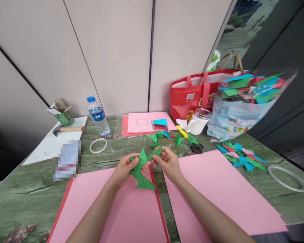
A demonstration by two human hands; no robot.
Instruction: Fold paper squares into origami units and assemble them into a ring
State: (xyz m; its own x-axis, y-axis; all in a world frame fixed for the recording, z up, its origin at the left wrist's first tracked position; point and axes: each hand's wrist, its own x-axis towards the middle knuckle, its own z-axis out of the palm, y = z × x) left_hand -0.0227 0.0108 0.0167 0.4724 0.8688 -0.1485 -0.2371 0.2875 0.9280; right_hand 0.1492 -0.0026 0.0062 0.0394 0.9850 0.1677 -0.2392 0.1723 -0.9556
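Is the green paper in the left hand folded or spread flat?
Folded: the green paper shows creases and several pointed corners.

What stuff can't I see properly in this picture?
All in the head view:
Left hand: some fingers are partly hidden behind the green paper.
Pale thing at the left: blurred into squares, so I can't tell what it is.
Red bag: its front wall hides the bottom inside.
Bottle: the label's tiny print is too small to read.
Left pink sheet: cut off by the bottom edge.
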